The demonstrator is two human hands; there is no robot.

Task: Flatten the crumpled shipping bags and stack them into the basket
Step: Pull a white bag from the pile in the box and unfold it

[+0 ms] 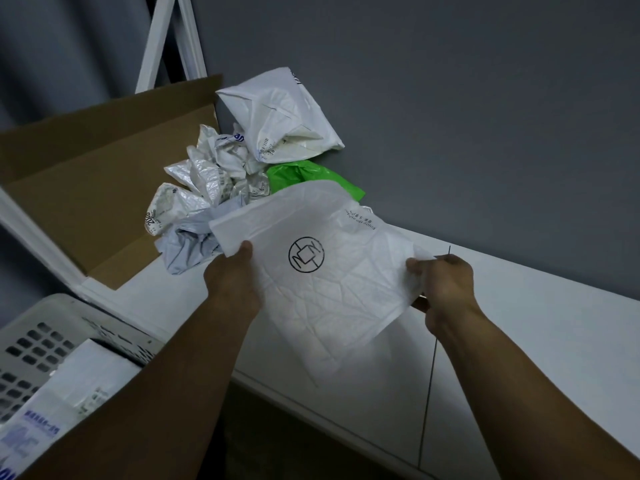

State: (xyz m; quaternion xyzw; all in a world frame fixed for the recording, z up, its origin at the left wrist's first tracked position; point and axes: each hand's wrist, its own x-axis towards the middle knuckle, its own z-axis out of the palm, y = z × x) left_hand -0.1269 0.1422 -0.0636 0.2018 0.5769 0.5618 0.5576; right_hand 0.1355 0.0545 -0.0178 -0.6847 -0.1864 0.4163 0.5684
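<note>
A white shipping bag (322, 271) with a round black logo is held spread out above the white table (540, 327). My left hand (233, 282) grips its left edge and my right hand (445, 285) pinches its right edge. Behind it lies a heap of crumpled bags (214, 188), mostly white and pale grey, with a large white bag (280, 116) on top and a green bag (304, 174) partly hidden by the held one. A grey perforated basket (38, 344) sits at lower left with flat bags (79, 386) stacked inside.
An open cardboard box (90, 188) lies on its side at the left behind the heap, its flaps spread. A white frame post (162, 39) rises behind it. A grey wall (485, 116) backs the table. The table's front edge runs diagonally to lower right.
</note>
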